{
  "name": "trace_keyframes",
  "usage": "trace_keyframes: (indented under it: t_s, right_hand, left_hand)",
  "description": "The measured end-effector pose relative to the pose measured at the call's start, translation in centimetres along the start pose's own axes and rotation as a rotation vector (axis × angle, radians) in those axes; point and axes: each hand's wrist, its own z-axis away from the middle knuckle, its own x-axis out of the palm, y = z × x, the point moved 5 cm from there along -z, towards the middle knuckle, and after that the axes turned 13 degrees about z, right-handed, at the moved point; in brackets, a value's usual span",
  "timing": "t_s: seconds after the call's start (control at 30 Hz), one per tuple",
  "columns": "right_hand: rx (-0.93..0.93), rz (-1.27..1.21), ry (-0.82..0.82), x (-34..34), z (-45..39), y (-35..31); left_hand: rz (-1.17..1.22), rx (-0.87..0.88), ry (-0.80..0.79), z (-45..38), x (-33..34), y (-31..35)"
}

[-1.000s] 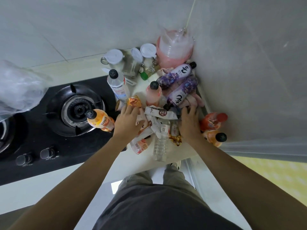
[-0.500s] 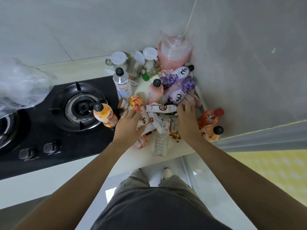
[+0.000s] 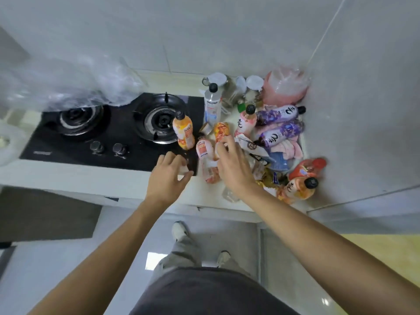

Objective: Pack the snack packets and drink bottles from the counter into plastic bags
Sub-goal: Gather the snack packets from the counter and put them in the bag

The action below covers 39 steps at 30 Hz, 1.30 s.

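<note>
A pale kitchen counter [image 3: 204, 196] runs into a tiled corner, with a black glass gas hob [image 3: 109, 133] set into it beyond my left hand [image 3: 168, 176]. That hand hovers over the hob's near edge, fingers curled loosely round something small and white; I cannot tell what it is or whether it is truly gripped. My right hand [image 3: 231, 167] reaches into the heap, fingers spread and bent over a clear pink-labelled drink bottle lying flat [image 3: 205, 160], but I cannot tell if they have closed on anything.

Just past the right fingertips lies an orange foil snack packet [image 3: 221, 131], and an upright orange juice bottle with a black cap [image 3: 183, 130] stands on the hob edge between the two hands. To the right of the right hand lie two purple bottles [image 3: 277, 125] and more orange bottles [image 3: 300, 187] against the wall. A clear crumpled plastic bag [image 3: 68, 87] sits far beyond the left hand, behind the burners.

I judge the packing has barely begun: I am picking the first items. Next I would need a firm hold on a bottle or packet, and the bag brought near and opened.
</note>
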Motion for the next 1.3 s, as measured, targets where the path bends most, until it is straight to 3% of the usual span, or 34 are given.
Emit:
trace_keyframes:
  t_s: [0.27, 0.6, 0.93, 1.13, 1.3]
  right_hand:
    - [-0.358, -0.097, 0.034, -1.0, -1.6, -16.8]
    - [-0.778, -0.17, 0.006, 0.7, -0.8, -45.0]
    - [-0.84, -0.181, -0.047, 1.7, -3.4, -66.5]
    - [-0.818, -0.176, -0.062, 4.0, -8.8, -73.1]
    - [-0.797, -0.146, -0.063, 8.4, -15.7, -76.5]
  left_hand:
    - [-0.01, -0.237, 0.298, 11.3, -11.9, -6.3]
    - [-0.047, -0.495, 0.628, 27.6, -26.3, -20.9]
    - [-0.029, -0.589, 0.64, 35.5, -40.2, -36.0]
    - [0.023, -0.558, 0.647, 32.9, -45.2, -43.0]
    - [0.039, -0.51, 0.553, 27.4, -46.9, -49.9]
